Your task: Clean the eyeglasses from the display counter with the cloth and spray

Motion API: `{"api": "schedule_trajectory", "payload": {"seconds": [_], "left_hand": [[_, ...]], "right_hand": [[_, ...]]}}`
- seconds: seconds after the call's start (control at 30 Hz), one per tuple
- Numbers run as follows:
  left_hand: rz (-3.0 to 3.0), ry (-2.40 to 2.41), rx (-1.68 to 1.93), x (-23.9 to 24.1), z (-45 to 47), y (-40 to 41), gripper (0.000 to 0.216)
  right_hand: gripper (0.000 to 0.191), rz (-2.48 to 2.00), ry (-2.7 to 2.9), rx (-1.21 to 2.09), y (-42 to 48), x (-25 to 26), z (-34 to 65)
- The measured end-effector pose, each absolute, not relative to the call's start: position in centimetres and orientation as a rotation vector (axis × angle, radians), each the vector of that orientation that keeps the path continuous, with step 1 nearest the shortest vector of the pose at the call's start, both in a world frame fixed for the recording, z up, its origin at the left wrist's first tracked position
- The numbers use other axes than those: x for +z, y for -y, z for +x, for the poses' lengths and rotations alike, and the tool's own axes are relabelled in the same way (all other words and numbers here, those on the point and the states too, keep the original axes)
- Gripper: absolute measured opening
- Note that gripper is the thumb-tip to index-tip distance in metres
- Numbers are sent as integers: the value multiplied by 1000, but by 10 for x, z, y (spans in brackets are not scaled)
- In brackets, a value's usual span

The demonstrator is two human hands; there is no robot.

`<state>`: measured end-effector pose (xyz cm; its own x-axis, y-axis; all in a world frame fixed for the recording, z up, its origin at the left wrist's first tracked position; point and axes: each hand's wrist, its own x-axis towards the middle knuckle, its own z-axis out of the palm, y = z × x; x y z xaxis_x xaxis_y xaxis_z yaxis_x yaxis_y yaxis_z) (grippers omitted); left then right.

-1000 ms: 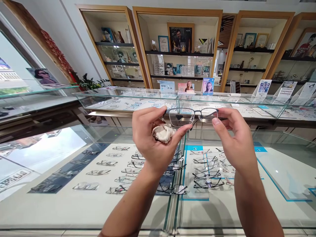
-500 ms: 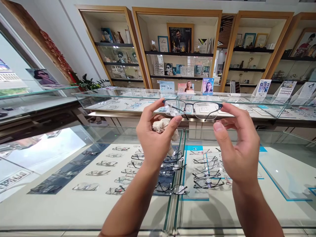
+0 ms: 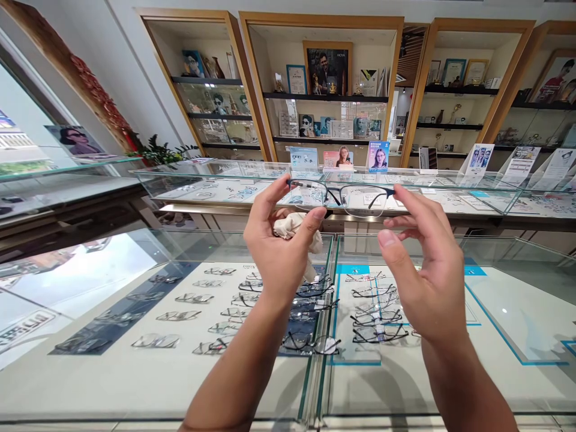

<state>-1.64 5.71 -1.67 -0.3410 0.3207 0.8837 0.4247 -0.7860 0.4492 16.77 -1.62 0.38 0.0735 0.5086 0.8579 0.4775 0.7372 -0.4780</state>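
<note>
A pair of half-rim eyeglasses with a dark upper rim is held up in front of me by its two outer corners. My left hand has its forefinger at the left corner, while a crumpled off-white cloth is tucked in its palm behind the thumb. At the opposite corner, the fingertips of my right hand touch the frame, and its thumb stands apart below. The temples extend behind the lenses. Both hands are above a glass display case.
Rows of eyeglasses lie inside the case below, on both sides of a glass seam. Farther off stands another glass counter with small advertising cards on top. Wood-framed shelves line the back wall.
Both hands and the eyeglasses have shifted slightly to the left and a little up. The eyeglasses have turned slightly, so the temples show at a different angle. The cloth stays in my left hand.
</note>
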Motion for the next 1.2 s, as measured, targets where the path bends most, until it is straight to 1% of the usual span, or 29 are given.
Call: {"api": "schedule_trajectory", "payload": {"seconds": [0.23, 0.57, 0.73, 0.87, 1.2], "left_hand": [[-1797, 1053, -2290, -14, -15, -52, 48], [-1786, 930, -2296, -15, -15, -57, 55], [-1787, 939, -2321, -15, -14, -55, 53], [-1754, 934, -2333, -14, -13, -51, 50], [-1569, 882, -2210, -12, -5, -38, 53]], "right_hand": [[46, -823, 1559, 49, 20, 5, 168], [44, -830, 1532, 84, 19, 4, 168], [43, -822, 1496, 98, 19, 4, 167], [39, -823, 1461, 123, 13, 3, 168], [28, -777, 1381, 269, -2, 4, 174]]}}
